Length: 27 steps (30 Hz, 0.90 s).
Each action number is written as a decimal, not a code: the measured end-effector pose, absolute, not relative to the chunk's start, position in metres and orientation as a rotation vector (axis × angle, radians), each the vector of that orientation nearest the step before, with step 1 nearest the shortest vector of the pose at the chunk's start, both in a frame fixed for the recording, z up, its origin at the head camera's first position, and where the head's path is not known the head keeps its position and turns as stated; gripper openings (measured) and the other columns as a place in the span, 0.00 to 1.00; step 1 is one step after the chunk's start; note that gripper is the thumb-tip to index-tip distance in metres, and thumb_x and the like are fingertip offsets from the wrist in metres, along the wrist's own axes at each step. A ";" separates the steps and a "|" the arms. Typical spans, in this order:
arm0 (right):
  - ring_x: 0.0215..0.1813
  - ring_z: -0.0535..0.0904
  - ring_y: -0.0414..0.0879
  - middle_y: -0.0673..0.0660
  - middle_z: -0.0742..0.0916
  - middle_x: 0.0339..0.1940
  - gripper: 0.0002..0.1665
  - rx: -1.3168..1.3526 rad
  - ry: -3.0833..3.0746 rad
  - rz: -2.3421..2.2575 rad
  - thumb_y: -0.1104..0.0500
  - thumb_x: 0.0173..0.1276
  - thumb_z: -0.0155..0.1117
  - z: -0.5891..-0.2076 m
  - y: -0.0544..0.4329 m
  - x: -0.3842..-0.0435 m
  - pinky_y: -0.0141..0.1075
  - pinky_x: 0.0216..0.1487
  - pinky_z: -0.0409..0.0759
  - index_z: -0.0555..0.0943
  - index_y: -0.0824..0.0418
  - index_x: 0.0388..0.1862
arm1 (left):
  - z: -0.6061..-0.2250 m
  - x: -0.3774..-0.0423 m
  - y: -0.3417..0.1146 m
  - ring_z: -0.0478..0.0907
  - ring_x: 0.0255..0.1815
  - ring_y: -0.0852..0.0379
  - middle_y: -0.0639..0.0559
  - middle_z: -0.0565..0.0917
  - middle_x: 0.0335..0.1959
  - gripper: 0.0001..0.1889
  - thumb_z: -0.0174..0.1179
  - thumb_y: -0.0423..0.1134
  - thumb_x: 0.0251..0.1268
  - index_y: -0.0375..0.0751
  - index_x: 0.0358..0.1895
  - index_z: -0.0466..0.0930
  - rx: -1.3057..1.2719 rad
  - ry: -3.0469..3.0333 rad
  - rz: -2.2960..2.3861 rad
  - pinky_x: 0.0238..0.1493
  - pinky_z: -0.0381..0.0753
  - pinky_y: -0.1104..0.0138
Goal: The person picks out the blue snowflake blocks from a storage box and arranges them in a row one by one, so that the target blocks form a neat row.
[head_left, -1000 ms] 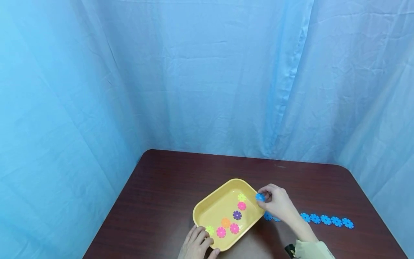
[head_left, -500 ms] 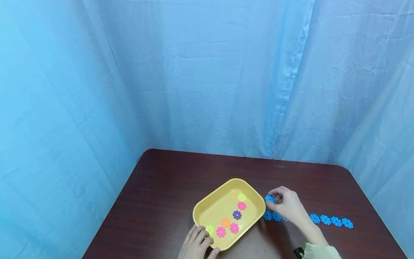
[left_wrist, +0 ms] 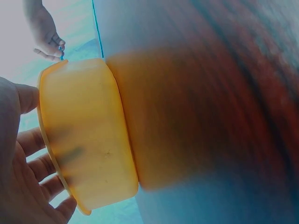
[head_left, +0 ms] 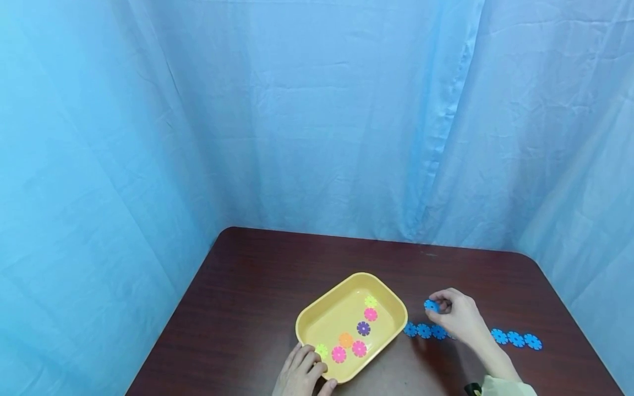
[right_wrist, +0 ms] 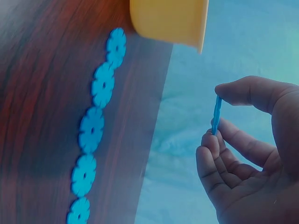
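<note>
A blue plastic snowflake disc [head_left: 431,306] is pinched between the thumb and fingers of my right hand [head_left: 460,318], raised over a row of matching blue snowflake discs [head_left: 424,331]. In the right wrist view the held disc [right_wrist: 216,115] is seen edge-on. My left hand [head_left: 299,369] grips the near left rim of a yellow plastic tub [head_left: 331,300]. From the left wrist view, its fingers [left_wrist: 43,166] reach over the tub's rim and show as shadows through the wall. Inside the tub lie several pink, yellow, orange and purple snowflake discs [head_left: 359,348].
The row of blue discs runs rightward from the tub's right side, partly hidden by my right hand and forearm. Everything stands on a dark brown table [head_left: 267,264] with rounded corners. Light blue curtains [head_left: 317,121] surround it at the back and sides.
My right hand has moved rightward with the blue disc, from beside the tub's rim to farther along the row. The left hand and the tub have stayed in place.
</note>
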State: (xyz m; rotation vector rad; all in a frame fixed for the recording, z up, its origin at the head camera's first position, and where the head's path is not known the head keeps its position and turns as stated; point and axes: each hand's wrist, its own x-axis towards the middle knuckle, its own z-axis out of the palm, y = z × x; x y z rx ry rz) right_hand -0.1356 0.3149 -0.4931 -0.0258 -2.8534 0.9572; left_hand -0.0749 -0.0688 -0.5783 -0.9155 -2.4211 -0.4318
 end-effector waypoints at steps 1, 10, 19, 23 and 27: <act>0.36 0.76 0.47 0.55 0.82 0.37 0.17 -0.032 -2.855 0.954 0.60 0.57 0.76 -0.493 0.317 -0.135 0.36 0.33 0.80 0.84 0.65 0.43 | -0.578 -0.075 -0.069 0.73 0.51 0.57 0.62 0.74 0.36 0.11 0.67 0.55 0.61 0.55 0.32 0.79 -0.914 -2.418 -0.432 0.58 0.76 0.51; 0.35 0.77 0.47 0.56 0.83 0.37 0.20 -0.095 -2.859 0.911 0.57 0.58 0.76 -0.498 0.341 -0.130 0.38 0.32 0.80 0.83 0.67 0.45 | -0.580 -0.075 -0.068 0.73 0.51 0.58 0.63 0.74 0.36 0.11 0.66 0.56 0.61 0.56 0.32 0.79 -0.907 -2.383 -0.417 0.58 0.76 0.53; 0.36 0.77 0.48 0.56 0.83 0.36 0.23 -0.177 -2.871 0.874 0.55 0.58 0.76 -0.499 0.365 -0.125 0.38 0.31 0.78 0.83 0.68 0.47 | -0.580 -0.075 -0.068 0.73 0.51 0.58 0.63 0.74 0.36 0.11 0.68 0.55 0.58 0.56 0.31 0.79 -0.904 -2.386 -0.414 0.58 0.76 0.53; 0.37 0.77 0.50 0.57 0.84 0.36 0.24 -0.209 -2.878 0.881 0.54 0.59 0.76 -0.498 0.376 -0.123 0.39 0.31 0.79 0.82 0.70 0.48 | -0.580 -0.076 -0.069 0.73 0.51 0.57 0.62 0.74 0.36 0.12 0.68 0.55 0.58 0.56 0.31 0.79 -0.904 -2.390 -0.412 0.58 0.75 0.53; 0.37 0.78 0.49 0.57 0.84 0.36 0.25 -0.251 -2.892 0.865 0.53 0.60 0.75 -0.497 0.386 -0.120 0.40 0.31 0.78 0.82 0.70 0.49 | -0.580 -0.076 -0.069 0.73 0.51 0.58 0.62 0.74 0.36 0.11 0.69 0.55 0.58 0.56 0.31 0.79 -0.909 -2.392 -0.413 0.58 0.76 0.52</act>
